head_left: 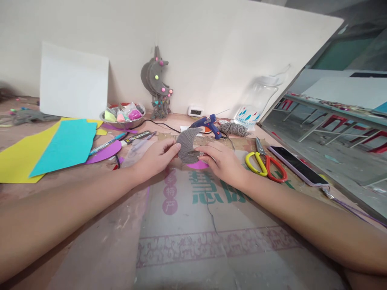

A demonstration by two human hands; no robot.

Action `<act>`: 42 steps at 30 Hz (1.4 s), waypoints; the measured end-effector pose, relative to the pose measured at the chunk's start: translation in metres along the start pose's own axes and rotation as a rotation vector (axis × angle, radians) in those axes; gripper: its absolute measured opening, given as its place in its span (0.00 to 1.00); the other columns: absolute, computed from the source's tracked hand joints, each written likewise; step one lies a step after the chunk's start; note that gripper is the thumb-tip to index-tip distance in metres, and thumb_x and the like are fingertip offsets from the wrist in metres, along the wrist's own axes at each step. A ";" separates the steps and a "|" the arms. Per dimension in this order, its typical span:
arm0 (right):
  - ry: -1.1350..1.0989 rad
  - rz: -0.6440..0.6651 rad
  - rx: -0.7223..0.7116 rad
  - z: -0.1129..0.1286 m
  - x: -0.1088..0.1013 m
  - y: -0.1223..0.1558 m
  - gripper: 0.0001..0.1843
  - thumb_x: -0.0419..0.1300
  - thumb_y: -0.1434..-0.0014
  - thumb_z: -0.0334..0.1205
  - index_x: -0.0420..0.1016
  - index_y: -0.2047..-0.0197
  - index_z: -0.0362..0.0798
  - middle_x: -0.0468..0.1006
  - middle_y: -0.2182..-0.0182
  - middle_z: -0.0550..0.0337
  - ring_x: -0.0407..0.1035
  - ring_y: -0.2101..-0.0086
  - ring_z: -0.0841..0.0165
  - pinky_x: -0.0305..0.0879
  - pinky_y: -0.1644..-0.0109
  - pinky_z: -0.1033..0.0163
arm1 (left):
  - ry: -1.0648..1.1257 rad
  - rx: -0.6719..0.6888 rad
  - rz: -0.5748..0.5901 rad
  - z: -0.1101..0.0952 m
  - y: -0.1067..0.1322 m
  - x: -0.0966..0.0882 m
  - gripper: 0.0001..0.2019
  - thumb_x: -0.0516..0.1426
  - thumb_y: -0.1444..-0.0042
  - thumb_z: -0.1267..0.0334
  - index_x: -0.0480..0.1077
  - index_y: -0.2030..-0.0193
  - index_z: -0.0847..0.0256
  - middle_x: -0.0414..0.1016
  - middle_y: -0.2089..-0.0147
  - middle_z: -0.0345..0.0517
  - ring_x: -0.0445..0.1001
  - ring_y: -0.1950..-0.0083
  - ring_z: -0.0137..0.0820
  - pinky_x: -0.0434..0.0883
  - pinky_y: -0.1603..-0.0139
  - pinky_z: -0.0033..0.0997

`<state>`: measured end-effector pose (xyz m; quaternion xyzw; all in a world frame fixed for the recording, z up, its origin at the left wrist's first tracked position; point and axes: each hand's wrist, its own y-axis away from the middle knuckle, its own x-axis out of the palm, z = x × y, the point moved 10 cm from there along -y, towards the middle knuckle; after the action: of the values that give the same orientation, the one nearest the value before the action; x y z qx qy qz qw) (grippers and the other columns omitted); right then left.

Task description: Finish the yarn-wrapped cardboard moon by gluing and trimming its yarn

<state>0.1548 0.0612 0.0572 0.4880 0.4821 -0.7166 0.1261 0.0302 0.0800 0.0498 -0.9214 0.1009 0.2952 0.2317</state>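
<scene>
Between my two hands a crescent moon (188, 146) wrapped in grey yarn is held up above the table. My left hand (161, 155) pinches its left edge between thumb and fingers. On the other side my right hand (222, 161) grips its lower right part, fingers closed near the inner curve. Just below the moon shows a piece of purple paper (198, 165), partly hidden. A strand of yarn (211, 213) trails down over the printed plastic sheet (181, 225) under my hands.
Scissors (260, 161) and a phone (298, 165) lie to the right. Behind are a blue glue gun (208, 123), grey yarn (234, 129), a glass bottle (256, 100) and a small clock (195, 111). Coloured paper (63, 145), pens (109, 143), a clay bowl (123, 117) and a finished moon ornament (155, 80) stand left.
</scene>
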 end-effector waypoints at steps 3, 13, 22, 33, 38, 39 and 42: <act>-0.029 -0.014 0.000 -0.001 -0.001 0.000 0.13 0.50 0.37 0.40 0.69 0.52 0.50 0.74 0.62 0.54 0.67 0.60 0.64 0.64 0.58 0.57 | 0.005 -0.003 0.008 0.001 0.000 0.001 0.15 0.45 0.40 0.61 0.58 0.77 0.60 0.60 0.77 0.37 0.59 0.74 0.26 0.57 0.72 0.26; -0.041 -0.055 0.006 0.002 -0.009 0.000 0.14 0.51 0.38 0.37 0.68 0.50 0.49 0.74 0.62 0.54 0.66 0.61 0.65 0.64 0.56 0.57 | 0.031 0.009 -0.012 0.003 0.000 -0.001 0.15 0.45 0.39 0.60 0.58 0.77 0.61 0.59 0.77 0.36 0.59 0.74 0.25 0.56 0.73 0.26; 0.039 -0.026 -0.023 0.003 -0.005 0.000 0.14 0.50 0.38 0.37 0.68 0.50 0.46 0.73 0.63 0.53 0.65 0.62 0.64 0.64 0.57 0.57 | 0.018 0.010 -0.017 0.003 0.000 -0.001 0.15 0.45 0.39 0.61 0.58 0.76 0.61 0.59 0.77 0.37 0.59 0.74 0.25 0.56 0.73 0.26; 0.045 -0.025 -0.029 0.002 -0.004 0.000 0.14 0.50 0.38 0.38 0.69 0.51 0.46 0.74 0.64 0.53 0.66 0.62 0.64 0.63 0.57 0.58 | -0.019 0.032 -0.015 0.000 0.000 -0.001 0.15 0.45 0.39 0.61 0.58 0.76 0.61 0.59 0.76 0.37 0.59 0.73 0.25 0.56 0.72 0.26; 0.029 -0.035 -0.045 0.004 -0.006 0.000 0.13 0.51 0.38 0.37 0.70 0.52 0.46 0.74 0.64 0.54 0.66 0.63 0.66 0.63 0.57 0.59 | -0.026 0.016 -0.010 0.001 0.001 0.000 0.15 0.45 0.40 0.61 0.57 0.76 0.61 0.58 0.77 0.36 0.59 0.74 0.25 0.56 0.73 0.25; 0.024 -0.044 -0.045 0.004 -0.007 0.000 0.13 0.51 0.38 0.37 0.70 0.52 0.46 0.74 0.64 0.54 0.66 0.63 0.66 0.63 0.57 0.60 | -0.026 0.011 -0.010 0.001 0.001 -0.001 0.15 0.45 0.40 0.60 0.57 0.76 0.61 0.58 0.77 0.36 0.59 0.74 0.25 0.56 0.73 0.25; 0.013 -0.069 -0.036 0.005 -0.010 0.000 0.13 0.52 0.39 0.37 0.70 0.52 0.46 0.74 0.65 0.54 0.65 0.63 0.66 0.64 0.57 0.60 | -0.034 -0.008 -0.007 0.003 0.000 0.000 0.15 0.44 0.40 0.60 0.57 0.77 0.61 0.58 0.77 0.36 0.59 0.74 0.25 0.56 0.73 0.26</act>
<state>0.1572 0.0544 0.0658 0.4735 0.5124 -0.7084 0.1070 0.0285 0.0814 0.0482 -0.9176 0.0923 0.3105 0.2306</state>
